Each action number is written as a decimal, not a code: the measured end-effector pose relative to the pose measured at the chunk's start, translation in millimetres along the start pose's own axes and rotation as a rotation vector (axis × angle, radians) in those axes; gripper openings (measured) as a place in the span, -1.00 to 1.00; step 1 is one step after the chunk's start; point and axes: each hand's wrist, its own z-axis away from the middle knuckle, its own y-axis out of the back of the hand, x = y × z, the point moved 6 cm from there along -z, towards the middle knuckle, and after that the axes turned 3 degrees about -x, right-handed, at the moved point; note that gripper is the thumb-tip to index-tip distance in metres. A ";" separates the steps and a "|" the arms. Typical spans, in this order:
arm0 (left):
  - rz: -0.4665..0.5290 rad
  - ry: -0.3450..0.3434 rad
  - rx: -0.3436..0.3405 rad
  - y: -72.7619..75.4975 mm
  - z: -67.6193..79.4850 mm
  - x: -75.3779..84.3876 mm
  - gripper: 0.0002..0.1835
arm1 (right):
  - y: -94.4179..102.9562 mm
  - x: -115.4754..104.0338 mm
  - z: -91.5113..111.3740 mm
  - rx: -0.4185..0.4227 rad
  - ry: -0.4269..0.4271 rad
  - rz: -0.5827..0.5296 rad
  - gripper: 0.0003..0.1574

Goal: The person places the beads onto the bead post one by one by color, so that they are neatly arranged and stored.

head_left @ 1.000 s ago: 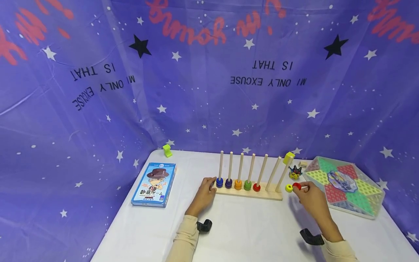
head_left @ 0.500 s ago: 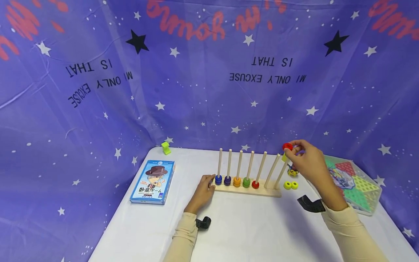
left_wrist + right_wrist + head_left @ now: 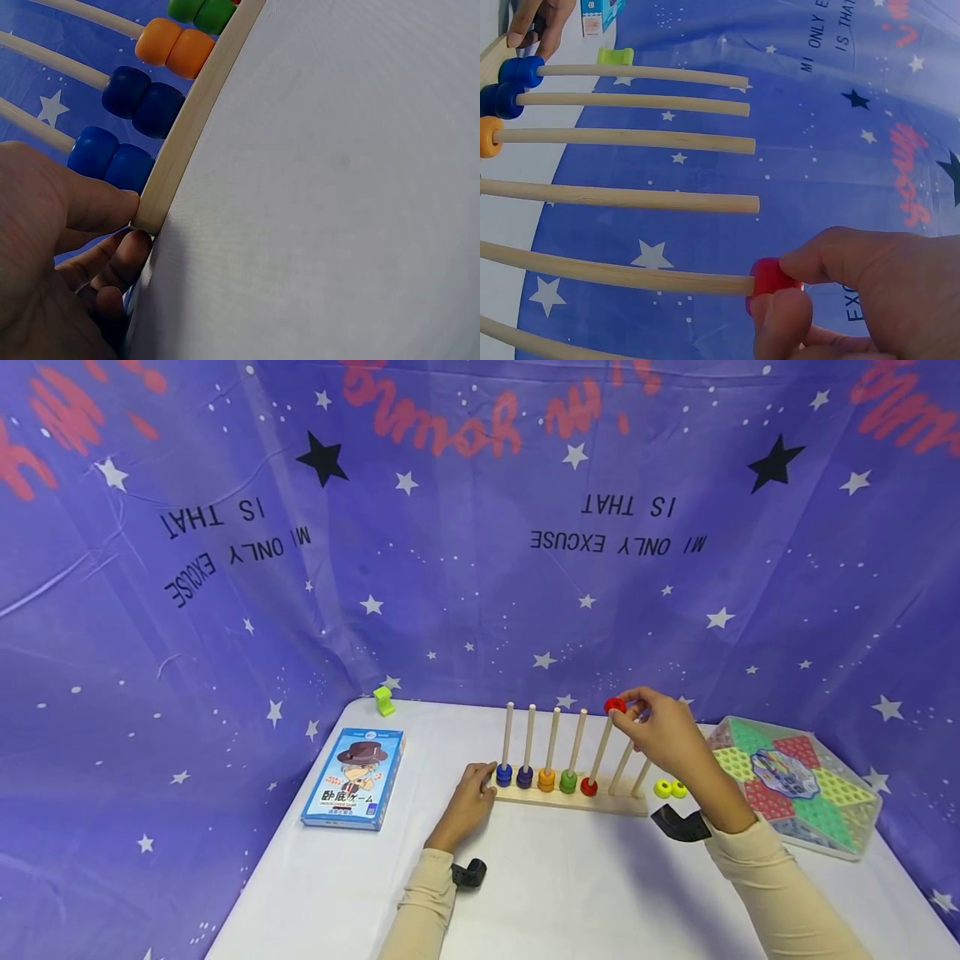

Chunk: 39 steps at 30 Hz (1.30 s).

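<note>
My right hand (image 3: 663,731) pinches a red bead (image 3: 615,704) between thumb and fingers, at the top of the fifth peg from the left. In the right wrist view the red bead (image 3: 771,279) meets the tip of that peg (image 3: 667,281). My left hand (image 3: 467,802) holds the left end of the wooden peg rack (image 3: 570,799), its thumb against the base (image 3: 155,199). Blue (image 3: 504,775), dark purple (image 3: 525,777), orange (image 3: 547,781) and green beads (image 3: 568,782) sit in pairs on their pegs. One red bead (image 3: 588,787) lies at the foot of the fifth peg.
Two yellow beads (image 3: 670,788) lie right of the rack, near a Chinese checkers board (image 3: 795,785). A blue card game box (image 3: 354,779) lies at the left. A lime-green block (image 3: 384,701) stands at the back left edge, before a purple star-printed cloth.
My right hand picked the red bead up from beside the yellow ones, raised it, and moved it left to the fifth peg's top. The left hand stays at the rack's end.
</note>
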 end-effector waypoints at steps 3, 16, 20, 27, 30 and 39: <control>-0.004 0.001 0.003 1.7 -0.9 1.8 -0.49 | 0.3 -1.5 0.8 0.008 0.006 0.006 -0.50; -0.015 -0.023 0.027 9.9 -3.6 7.0 -0.51 | 31.0 10.7 12.4 0.211 0.026 -0.038 -0.42; -0.022 -0.031 0.029 11.8 -5.0 7.6 -0.50 | 44.8 39.6 18.6 0.334 -0.010 -0.030 -0.52; -0.020 -0.034 0.012 10.3 -4.8 6.5 -0.50 | 7.0 137.3 30.7 0.231 -0.128 0.036 -0.62; -0.025 -0.038 0.014 7.7 -5.0 5.6 -0.51 | -24.5 178.8 38.5 0.085 -0.183 0.027 -0.54; -0.028 -0.020 0.005 0.0 1.1 2.6 -0.50 | -69.4 229.3 48.8 -0.114 -0.267 0.034 -0.36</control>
